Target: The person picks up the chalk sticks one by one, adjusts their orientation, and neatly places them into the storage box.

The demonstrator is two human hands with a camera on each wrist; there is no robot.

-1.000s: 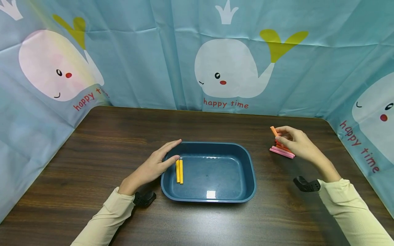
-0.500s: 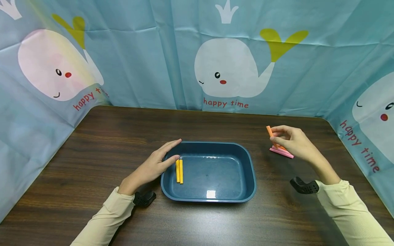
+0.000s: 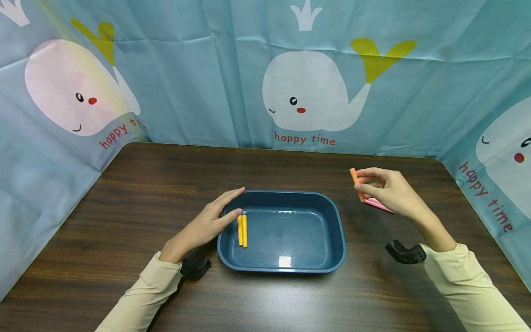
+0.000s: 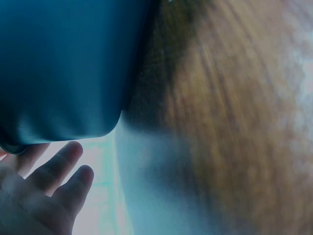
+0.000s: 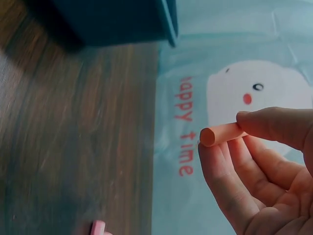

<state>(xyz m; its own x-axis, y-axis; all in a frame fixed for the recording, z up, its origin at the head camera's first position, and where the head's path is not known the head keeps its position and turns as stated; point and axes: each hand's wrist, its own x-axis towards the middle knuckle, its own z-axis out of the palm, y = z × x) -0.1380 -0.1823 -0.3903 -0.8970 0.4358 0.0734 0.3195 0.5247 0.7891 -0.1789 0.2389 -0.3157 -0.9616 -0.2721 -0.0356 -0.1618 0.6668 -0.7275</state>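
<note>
Fingers and thumb of the right hand (image 3: 386, 190) were curled on an orange stick (image 3: 356, 185), right of centre in the frame; the right wrist view showed that grip pinching it from both sides, one round end toward the camera. In the head view the stick tilted, its upper end leaning left, outside the blue tray (image 3: 290, 237) and near its upper right corner. Just below the right hand lay pink sticks (image 3: 379, 205), partly covered by it, so their number was hard to make out. At left of centre the left hand (image 3: 205, 224) rested on the tray's upper left corner, its grip spread, with the fingers extended along the rim and the thumb reaching over the inside. Below that thumb, at the left end of the tray, two yellow sticks (image 3: 242, 231) lay side by side, running up and down the frame. The tray sat in the middle of a dark wooden desk (image 3: 182, 170). Pale yellow sleeves (image 3: 469, 281) entered from the lower left and lower right, each with a black wrist device (image 3: 406, 252) at its cuff. Across the top hung a light blue curtain (image 3: 199, 92) printed with white whales (image 3: 304, 92) and red lettering (image 3: 304, 139).
</note>
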